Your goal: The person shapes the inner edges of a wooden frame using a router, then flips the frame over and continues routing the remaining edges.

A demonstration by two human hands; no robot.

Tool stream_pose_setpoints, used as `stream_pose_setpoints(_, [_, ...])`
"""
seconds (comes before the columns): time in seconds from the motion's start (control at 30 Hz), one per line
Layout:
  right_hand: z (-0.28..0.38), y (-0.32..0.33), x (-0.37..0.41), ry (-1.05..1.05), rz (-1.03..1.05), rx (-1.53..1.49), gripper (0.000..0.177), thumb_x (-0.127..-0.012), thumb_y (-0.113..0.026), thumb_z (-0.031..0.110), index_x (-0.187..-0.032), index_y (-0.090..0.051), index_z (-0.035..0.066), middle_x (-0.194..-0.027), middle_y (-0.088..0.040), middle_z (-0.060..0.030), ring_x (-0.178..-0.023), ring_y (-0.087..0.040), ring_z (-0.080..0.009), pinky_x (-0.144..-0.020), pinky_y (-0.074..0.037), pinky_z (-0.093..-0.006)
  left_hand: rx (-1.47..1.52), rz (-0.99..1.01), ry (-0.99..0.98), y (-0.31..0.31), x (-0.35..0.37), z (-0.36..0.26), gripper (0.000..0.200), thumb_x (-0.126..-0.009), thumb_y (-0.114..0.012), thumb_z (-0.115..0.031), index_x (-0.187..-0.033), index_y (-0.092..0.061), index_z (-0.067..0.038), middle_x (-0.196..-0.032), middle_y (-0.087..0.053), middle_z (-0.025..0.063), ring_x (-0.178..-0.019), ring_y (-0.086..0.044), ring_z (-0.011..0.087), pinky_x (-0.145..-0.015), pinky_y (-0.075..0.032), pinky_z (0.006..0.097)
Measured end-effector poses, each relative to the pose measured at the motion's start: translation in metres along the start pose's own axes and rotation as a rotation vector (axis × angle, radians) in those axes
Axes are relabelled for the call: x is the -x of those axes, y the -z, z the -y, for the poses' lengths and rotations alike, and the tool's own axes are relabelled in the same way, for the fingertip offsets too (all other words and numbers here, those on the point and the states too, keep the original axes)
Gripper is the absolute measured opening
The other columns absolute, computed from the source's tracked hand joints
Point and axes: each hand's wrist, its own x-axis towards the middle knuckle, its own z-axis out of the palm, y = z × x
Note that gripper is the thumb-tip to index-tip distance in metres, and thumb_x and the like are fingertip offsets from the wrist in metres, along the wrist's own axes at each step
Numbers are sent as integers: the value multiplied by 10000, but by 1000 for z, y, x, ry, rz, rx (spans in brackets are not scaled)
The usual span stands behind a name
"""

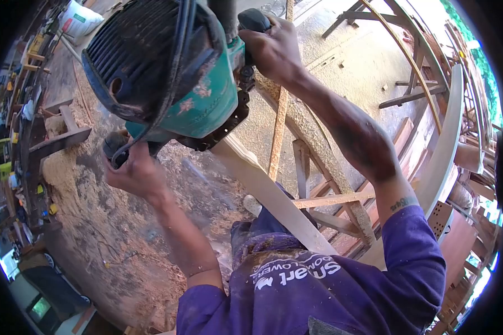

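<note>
A big teal and black power router (173, 72) fills the upper middle of the head view, sitting on the end of a pale wooden board (274, 198) that runs down toward my body. My left hand (131, 170) is closed around the router's black knob at its lower left side. My right hand (271, 47) grips the black knob on its upper right side. A black cable loops over the motor housing. The cutter under the router is hidden.
Sawdust (95, 184) covers the floor at left. Curved wooden frames (447, 139) and slats stand at right, a thin wooden strip (278, 123) crosses behind the router. Benches with tools (17, 139) line the far left. A white sack (78, 19) lies at top left.
</note>
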Motion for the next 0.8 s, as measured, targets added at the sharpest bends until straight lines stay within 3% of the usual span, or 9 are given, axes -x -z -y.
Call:
stream_pose_setpoints(0.17, [-20, -12, -15, 116, 9, 143, 146, -751, -587, 164, -735, -543, 25, -626, -531, -96, -556, -519, -198, -565, -442, -344, -5, 29, -67, -2, -14, 4, 281, -719, -757, -114, -847, -609, 87, -768, -623, 75, -665, -567, 137, -628, -467, 255])
stream_pose_setpoints(0.23, [-28, -19, -21, 515, -99, 447, 128, -746, -580, 152, -745, -581, 24, -660, -583, -121, -577, -568, -265, -583, -474, -362, 24, 33, -71, -2, -22, 15, 279, -724, -758, -111, -850, -609, 88, -769, -625, 75, -665, -564, 138, -625, -460, 249])
stream_pose_setpoints(0.27, [-19, -18, -21, 514, -100, 447, 128, -746, -580, 152, -745, -581, 24, -660, -583, -121, -577, -568, -265, -583, -474, -362, 53, 34, -74, -2, -24, 18, 276, -729, -758, -108, -852, -609, 89, -770, -626, 75, -664, -562, 138, -622, -453, 243])
stream_pose_setpoints(0.33, [9, -13, -22, -8, -18, -30, 237, -736, -599, 231, -774, -651, 3, -761, -656, -178, -687, -640, -349, -658, -527, -390, 51, 34, -69, -6, -27, 13, 281, -727, -759, -110, -856, -612, 92, -773, -628, 77, -669, -562, 137, -626, -452, 245])
stream_pose_setpoints(0.43, [6, -11, -33, 64, 74, 211, 143, -747, -559, 186, -721, -550, 46, -642, -532, -153, -653, -571, -333, -608, -424, -452, 39, 37, -80, -5, -37, 23, 272, -721, -755, -108, -852, -620, 88, -773, -631, 78, -669, -562, 134, -630, -455, 252])
stream_pose_setpoints(0.47, [37, -5, -34, -286, 67, 26, 167, -745, -555, 193, -718, -542, 29, -633, -513, -153, -646, -561, -335, -611, -417, -454, 27, 39, -94, -5, -40, 28, 258, -718, -751, -104, -845, -626, 83, -771, -633, 77, -664, -562, 132, -631, -458, 258])
stream_pose_setpoints(0.6, [22, -13, -42, -292, 77, -38, 168, -750, -553, 187, -703, -546, 25, -681, -533, -159, -685, -573, -334, -618, -417, -458, 14, 5, -109, -10, -47, 25, 203, -718, -730, -84, -816, -639, 69, -759, -645, 78, -659, -571, 132, -639, -465, 268])
stream_pose_setpoints(0.67, [-5, -25, -48, 429, 44, 496, 149, -723, -581, 175, -680, -570, 33, -738, -559, -154, -718, -588, -329, -623, -431, -454, 27, 35, -98, -12, -52, 25, 158, -717, -708, -63, -792, -647, 62, -743, -655, 74, -652, -577, 134, -633, -467, 270])
stream_pose_setpoints(0.8, [-10, -34, -56, 227, 21, 285, 110, -685, -608, 176, -664, -602, 68, -773, -581, -141, -732, -600, -328, -622, -442, -461, -118, 71, -142, -10, -64, 32, 166, -719, -701, -58, -813, -653, 70, -740, -660, 70, -655, -582, 129, -628, -467, 270])
